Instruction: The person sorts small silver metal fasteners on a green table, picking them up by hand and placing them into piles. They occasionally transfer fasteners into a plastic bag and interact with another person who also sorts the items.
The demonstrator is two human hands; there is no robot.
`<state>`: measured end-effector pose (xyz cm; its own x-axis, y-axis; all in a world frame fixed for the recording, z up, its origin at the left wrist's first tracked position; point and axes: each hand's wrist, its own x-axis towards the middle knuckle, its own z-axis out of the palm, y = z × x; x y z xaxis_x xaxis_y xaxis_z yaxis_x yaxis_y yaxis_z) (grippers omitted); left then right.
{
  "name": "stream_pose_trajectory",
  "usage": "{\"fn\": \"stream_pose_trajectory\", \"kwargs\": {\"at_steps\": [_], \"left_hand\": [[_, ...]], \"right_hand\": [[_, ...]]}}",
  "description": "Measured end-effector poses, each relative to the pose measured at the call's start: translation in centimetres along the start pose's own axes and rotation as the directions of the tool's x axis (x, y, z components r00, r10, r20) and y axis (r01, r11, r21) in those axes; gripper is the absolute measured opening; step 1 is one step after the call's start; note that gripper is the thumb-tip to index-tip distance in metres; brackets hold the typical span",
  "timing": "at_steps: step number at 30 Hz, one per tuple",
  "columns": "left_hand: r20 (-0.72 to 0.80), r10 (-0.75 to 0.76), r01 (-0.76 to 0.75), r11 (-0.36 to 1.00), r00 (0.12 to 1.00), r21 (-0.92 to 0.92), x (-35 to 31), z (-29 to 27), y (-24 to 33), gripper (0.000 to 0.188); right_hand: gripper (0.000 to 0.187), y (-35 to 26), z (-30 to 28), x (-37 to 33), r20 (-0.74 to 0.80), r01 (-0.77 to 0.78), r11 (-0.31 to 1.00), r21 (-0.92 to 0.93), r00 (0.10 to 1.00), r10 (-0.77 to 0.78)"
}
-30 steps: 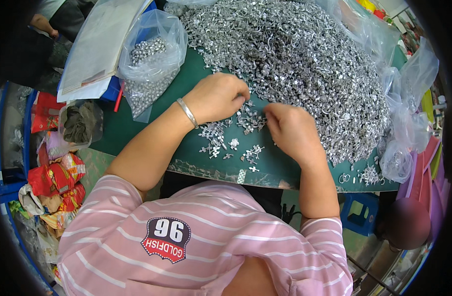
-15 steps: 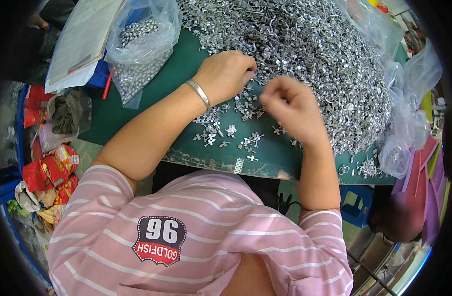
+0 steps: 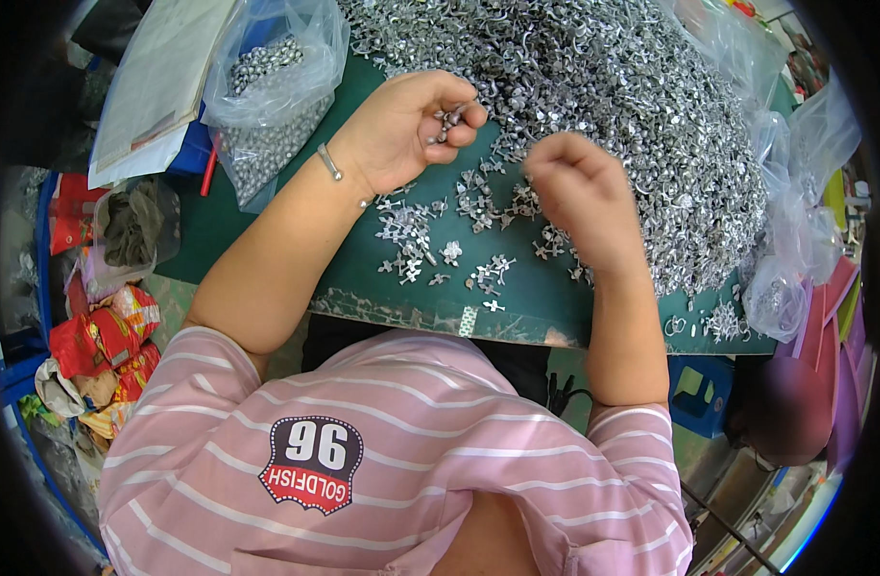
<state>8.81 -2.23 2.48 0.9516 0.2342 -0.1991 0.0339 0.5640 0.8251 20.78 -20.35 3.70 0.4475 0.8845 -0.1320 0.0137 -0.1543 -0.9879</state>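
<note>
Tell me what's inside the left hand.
The left hand cups several small metal pieces; the curled fingers partly cover them, so their number and full shapes cannot be seen.

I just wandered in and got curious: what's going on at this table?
A person sits at a green table with a big heap of small silvery metal parts. Their left hand holds a few small pieces in its curled fingers. The right hand is blurred by the heap's edge; whether it holds anything is unclear. Small clusters lie nearer the person, and a clear bag of round beads sits at left.
</note>
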Motion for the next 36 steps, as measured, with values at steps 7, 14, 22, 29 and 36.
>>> {"fn": "stream_pose_trajectory", "kwargs": {"at_steps": [7, 14, 22, 29, 36], "left_hand": [[0.317, 0.22, -0.329, 0.019, 0.923, 0.944, -0.8, 1.4, -2.7, 0.009], [0.31, 0.232, -0.301, -0.078, 0.922, 0.951, -1.2, 1.4, -2.8, 0.011], [0.006, 0.104, -0.056, 0.489, 0.995, 0.87, -0.8, 1.9, -0.5, 0.015], [0.344, 0.297, -0.344, -0.055, 0.891, 0.938, -0.3, 0.7, -3.5, 0.011], [-0.001, -0.023, 0.023, 0.998, 1.0, 0.06, -0.5, 1.5, -0.8, 0.006]], "right_hand": [[0.011, 0.4, 0.1, -0.5, -0.109, 0.199, 0.646, -0.737, 0.908, -0.404], [0.006, 0.8, 1.6, -1.1, 0.042, 0.104, 0.202, -0.974, 0.956, -0.29], [0.005, 0.9, 1.5, -1.0, 0.066, 0.12, 0.16, -0.98, 0.949, -0.309], [0.005, 0.9, 1.3, -0.9, 0.061, 0.114, 0.159, -0.981, 0.951, -0.303], [0.01, -1.2, -1.9, -0.2, -0.1, 0.091, 0.768, 0.633, 0.994, -0.036]]}}
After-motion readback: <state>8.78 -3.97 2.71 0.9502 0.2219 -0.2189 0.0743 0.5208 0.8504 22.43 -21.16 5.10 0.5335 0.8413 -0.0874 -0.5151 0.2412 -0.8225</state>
